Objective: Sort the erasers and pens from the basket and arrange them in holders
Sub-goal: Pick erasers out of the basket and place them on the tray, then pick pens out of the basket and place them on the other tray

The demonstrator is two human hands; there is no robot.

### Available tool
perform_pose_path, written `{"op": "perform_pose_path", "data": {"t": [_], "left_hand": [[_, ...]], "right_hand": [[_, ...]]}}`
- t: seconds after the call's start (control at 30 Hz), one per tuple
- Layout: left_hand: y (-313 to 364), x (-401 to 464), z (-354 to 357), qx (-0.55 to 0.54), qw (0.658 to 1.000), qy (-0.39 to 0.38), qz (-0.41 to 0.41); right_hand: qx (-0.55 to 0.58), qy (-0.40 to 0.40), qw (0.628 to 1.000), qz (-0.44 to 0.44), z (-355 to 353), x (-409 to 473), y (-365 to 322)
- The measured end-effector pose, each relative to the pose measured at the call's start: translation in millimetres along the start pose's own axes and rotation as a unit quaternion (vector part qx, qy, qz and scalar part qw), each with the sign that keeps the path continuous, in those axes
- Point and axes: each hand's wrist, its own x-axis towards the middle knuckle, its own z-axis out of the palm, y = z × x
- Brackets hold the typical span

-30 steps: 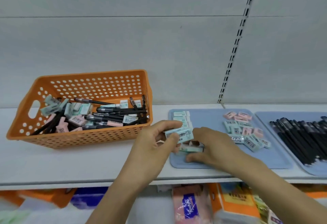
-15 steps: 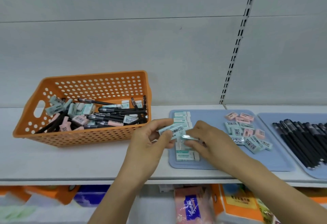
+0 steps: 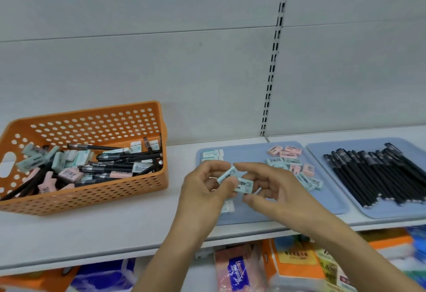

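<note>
White shelving (image 3: 92,229) with a pale back panel fills the view, and a slotted upright (image 3: 274,61) runs down the panel. An orange basket (image 3: 92,195) is set on the shelf at the left; black pens (image 3: 122,167) and mint and pink erasers (image 3: 69,174) are mixed inside it. A blue tray (image 3: 253,151) is placed just beside the basket to the right, and loose erasers (image 3: 292,165) are scattered on its far right part, with a few stacked at its far left corner. A second blue tray (image 3: 378,213) lies further right, touching or almost touching the first, and a row of black pens (image 3: 373,174) is laid across it.

Both hands are held above the first tray. A mint eraser (image 3: 227,174) is pinched between the thumb and curled fingers of the left hand (image 3: 202,195). Another mint eraser (image 3: 244,185) is held just below it, touching it, at the fingers of the right hand (image 3: 276,195), whose forefinger and thumb are bent around it. Packaged goods (image 3: 295,266) are seen on the lower shelf.
</note>
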Motion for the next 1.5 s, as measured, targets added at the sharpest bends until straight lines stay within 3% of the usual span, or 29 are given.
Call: {"op": "perform_pose_path", "data": {"t": [0.2,0.27,0.4,0.73,0.83,0.97,1.13,1.23,1.3,1.4,1.5], "left_hand": [[-12.3,12.7,62.5,0.154,0.986,-0.068,0.014],[-18.7,15.5,78.8,0.238,0.966,-0.086,0.049],[-31.8,22.3,93.1,0.433,0.89,-0.078,0.122],[-25.0,35.3,105.6,0.417,0.894,-0.139,0.088],[-5.4,21.6,80.9,0.401,0.9,-0.121,0.122],[31.9,-8.0,25.7,0.343,0.916,-0.068,0.197],[73.1,-30.5,-78.7,0.362,0.9,0.07,0.233],[85.5,-26.3,-146.3,0.429,0.878,0.13,0.169],[87.9,-14.4,-182.8,0.497,0.85,0.145,0.1],[87.2,14.3,-218.7,0.568,0.815,0.115,0.002],[88.5,45.4,-234.8,0.6,0.796,0.004,-0.079]], "right_hand": [[-0.035,0.15,0.986,0.068,-51.3,-22.0,21.3],[-0.095,0.14,0.982,0.083,-73.7,-32.1,27.8],[-0.189,0.104,0.968,0.128,-99.8,-45.3,39.0],[-0.33,0.133,0.929,0.104,-91.4,-38.0,41.6],[-0.348,0.153,0.924,0.039,-80.5,-24.2,23.6],[-0.272,0.136,0.951,-0.059,-47.5,3.7,-11.1],[-0.191,0.071,0.959,-0.199,15.8,52.7,-74.5],[-0.183,-0.01,0.954,-0.236,58.8,90.7,-108.2],[-0.247,-0.087,0.939,-0.224,88.2,120.6,-124.1],[-0.432,-0.189,0.866,-0.165,130.1,164.2,-131.4],[-0.505,-0.251,0.823,-0.064,156.4,192.0,-123.6]]}}
